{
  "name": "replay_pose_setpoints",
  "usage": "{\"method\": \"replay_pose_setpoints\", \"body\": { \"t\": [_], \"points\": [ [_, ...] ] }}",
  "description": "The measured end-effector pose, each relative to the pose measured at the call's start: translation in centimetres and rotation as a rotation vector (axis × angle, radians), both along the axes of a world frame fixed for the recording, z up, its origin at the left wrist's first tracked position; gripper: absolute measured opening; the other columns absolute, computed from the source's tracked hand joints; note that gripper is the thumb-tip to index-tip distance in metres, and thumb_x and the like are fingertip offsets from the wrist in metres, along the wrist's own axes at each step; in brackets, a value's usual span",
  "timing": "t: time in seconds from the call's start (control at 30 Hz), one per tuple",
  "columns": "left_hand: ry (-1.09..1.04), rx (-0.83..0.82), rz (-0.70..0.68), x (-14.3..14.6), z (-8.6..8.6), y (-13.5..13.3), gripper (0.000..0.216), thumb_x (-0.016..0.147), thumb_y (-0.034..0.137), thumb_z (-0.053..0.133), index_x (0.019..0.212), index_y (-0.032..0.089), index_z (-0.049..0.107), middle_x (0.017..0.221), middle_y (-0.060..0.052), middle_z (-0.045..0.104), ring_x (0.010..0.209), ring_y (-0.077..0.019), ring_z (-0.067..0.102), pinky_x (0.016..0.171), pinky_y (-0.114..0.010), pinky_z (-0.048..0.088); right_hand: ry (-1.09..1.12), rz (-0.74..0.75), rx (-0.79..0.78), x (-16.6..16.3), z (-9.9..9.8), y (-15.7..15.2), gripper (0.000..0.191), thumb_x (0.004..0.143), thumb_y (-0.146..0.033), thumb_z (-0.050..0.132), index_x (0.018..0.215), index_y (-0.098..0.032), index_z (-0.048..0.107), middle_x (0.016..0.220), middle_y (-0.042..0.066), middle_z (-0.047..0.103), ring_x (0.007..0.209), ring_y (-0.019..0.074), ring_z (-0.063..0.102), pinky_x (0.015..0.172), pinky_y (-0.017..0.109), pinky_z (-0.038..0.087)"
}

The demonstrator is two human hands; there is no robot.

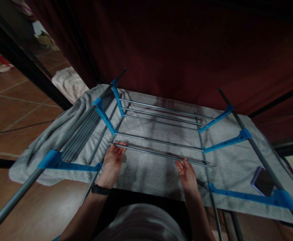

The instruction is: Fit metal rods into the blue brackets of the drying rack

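A thin grey metal rod [148, 152] spans the space between my two hands. Near its left end, the fingers of my left hand [113, 159] are closed on it. The fingers of my right hand [186, 172] pinch the rod a short way in from its right end. Beyond it, several similar crossbars [158, 143] join the blue plastic brackets on the two sides of a rack frame. The near left bracket [71, 164] and near right bracket [246, 197] have no bar between them. Both ends of the held rod look apart from the brackets.
Under the frame lies a grey blanket [148, 180]. Several loose grey tubes [82, 134] lie side by side at the left. A phone [263, 180] rests at the right near a thick side pole [262, 160]. A dark red curtain [173, 60] hangs behind; tiled floor [18, 107] shows left.
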State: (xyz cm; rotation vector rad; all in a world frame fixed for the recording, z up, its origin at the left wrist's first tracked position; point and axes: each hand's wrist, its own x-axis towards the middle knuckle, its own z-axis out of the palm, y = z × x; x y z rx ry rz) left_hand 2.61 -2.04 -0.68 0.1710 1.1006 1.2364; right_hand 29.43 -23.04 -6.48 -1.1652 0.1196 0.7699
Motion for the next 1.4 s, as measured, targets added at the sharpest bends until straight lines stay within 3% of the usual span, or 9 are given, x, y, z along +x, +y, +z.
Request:
{"method": "replay_pose_setpoints", "body": {
  "t": [0.23, 0.47, 0.67, 0.8, 1.0, 1.4],
  "points": [
    [-0.014, -0.024, 0.013, 0.0, -0.2, -0.5, 0.028, 0.111, 0.023, 0.051, 0.090, 0.017, 0.068, 0.081, -0.005, 0.075, 0.076, -0.0164, 0.076, 0.075, -0.028, 0.063, -0.033, 0.041, 0.040, -0.7, 0.4, 0.1, 0.024, 0.069, -0.028, 0.092, 0.081, -0.027, 0.072, 0.090, -0.002, 0.077, 0.091, 0.0190, 0.077, 0.098, 0.040, 0.064],
    [-0.035, -0.034, 0.013, 0.4, -0.7, -1.0, 0.028, 0.110, 0.023, 0.058, 0.083, 0.018, 0.064, 0.071, 0.000, 0.069, 0.068, -0.0143, 0.073, 0.072, -0.026, 0.060, -0.058, 0.092, 0.062, -1.6, 0.5, 0.4, 0.028, 0.070, -0.031, 0.096, 0.088, -0.026, 0.076, 0.097, 0.000, 0.080, 0.093, 0.0186, 0.078, 0.101, 0.040, 0.064],
    [-0.013, -0.054, 0.004, 0.4, -1.2, -0.8, 0.024, 0.101, 0.025, 0.074, 0.081, 0.019, 0.061, 0.070, 0.002, 0.068, 0.064, -0.0120, 0.070, 0.071, -0.024, 0.059, -0.037, 0.079, 0.059, -1.7, 0.3, 0.5, 0.030, 0.068, -0.035, 0.099, 0.079, -0.026, 0.072, 0.086, -0.003, 0.078, 0.090, 0.0186, 0.078, 0.097, 0.039, 0.065],
    [-0.016, -0.060, -0.026, 0.5, -1.4, -0.8, 0.024, 0.099, 0.019, 0.074, 0.078, 0.019, 0.061, 0.065, 0.005, 0.065, 0.058, -0.0107, 0.067, 0.069, -0.024, 0.058, -0.028, 0.053, 0.065, -1.6, 0.4, 0.7, 0.029, 0.068, -0.033, 0.099, 0.077, -0.026, 0.072, 0.085, -0.003, 0.078, 0.090, 0.0181, 0.078, 0.096, 0.037, 0.066],
    [-0.029, -0.065, -0.024, 1.0, -1.4, -1.1, 0.031, 0.096, 0.000, 0.068, 0.074, 0.019, 0.058, 0.070, 0.002, 0.072, 0.062, -0.0109, 0.072, 0.076, -0.025, 0.061, -0.023, 0.031, 0.083, -1.5, 0.9, 1.0, 0.029, 0.066, -0.027, 0.098, 0.086, -0.026, 0.077, 0.095, -0.003, 0.081, 0.096, 0.0170, 0.077, 0.098, 0.036, 0.064],
    [-0.086, -0.070, -0.287, 3.3, -2.0, -3.2, 0.020, 0.079, 0.001, 0.081, 0.078, 0.017, 0.069, 0.085, -0.007, 0.080, 0.082, -0.0198, 0.080, 0.086, -0.032, 0.063, -0.058, 0.107, 0.106, -2.8, 1.1, 2.1, 0.030, 0.068, -0.031, 0.097, 0.091, -0.028, 0.079, 0.097, -0.002, 0.083, 0.096, 0.0184, 0.078, 0.094, 0.036, 0.065]
  ]
}}
